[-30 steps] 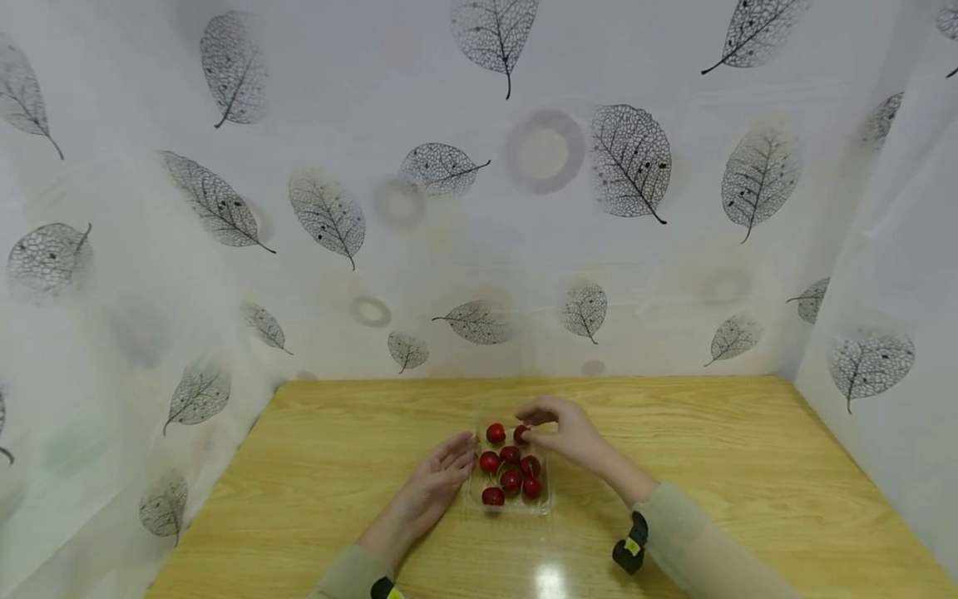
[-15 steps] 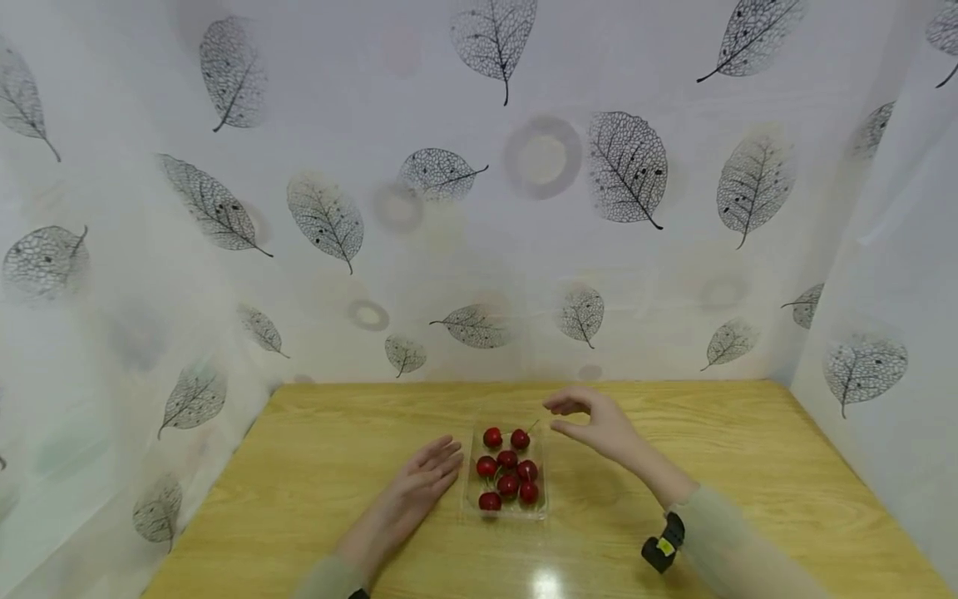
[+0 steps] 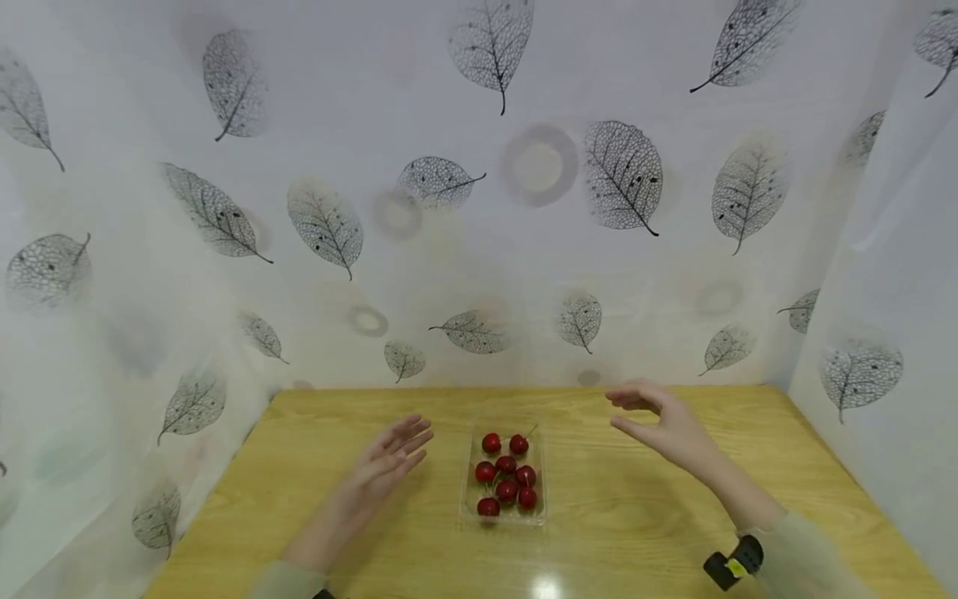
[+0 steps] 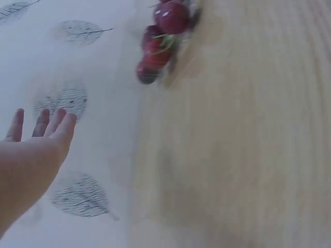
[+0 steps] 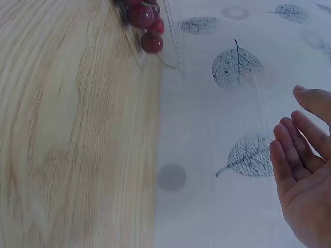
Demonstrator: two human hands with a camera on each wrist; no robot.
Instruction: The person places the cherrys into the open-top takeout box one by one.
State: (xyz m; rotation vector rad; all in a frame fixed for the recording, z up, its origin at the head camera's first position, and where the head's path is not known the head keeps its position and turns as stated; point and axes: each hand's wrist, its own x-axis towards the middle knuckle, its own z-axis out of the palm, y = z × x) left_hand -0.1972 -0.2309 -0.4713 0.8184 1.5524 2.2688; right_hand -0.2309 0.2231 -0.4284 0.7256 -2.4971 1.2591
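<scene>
A clear plastic tray (image 3: 542,474) stands on the table with several dark red cherries (image 3: 506,492) inside, some with green stems. My left hand (image 3: 382,466) hovers to the left of the tray, apart from it, with fingers extended and nothing held. To the right of the tray, my right hand (image 3: 669,424) is raised, thumb spread from the fingers, holding nothing. In the left wrist view the left fingers (image 4: 61,126) are straight, away from the cherries (image 4: 158,51). The right wrist view has the right fingers (image 5: 289,150) gently bent, well away from the cherries (image 5: 151,42).
The wood-grain table (image 3: 599,532) extends on both sides of the tray. A pale curtain (image 3: 524,266) printed with grey leaves surrounds its back and sides. A black wrist device (image 3: 733,564) sits at the right sleeve.
My right hand has let go of a back-right cherry and moved right. My left hand has drawn away from the tray's left side. The cherries stay in the tray.
</scene>
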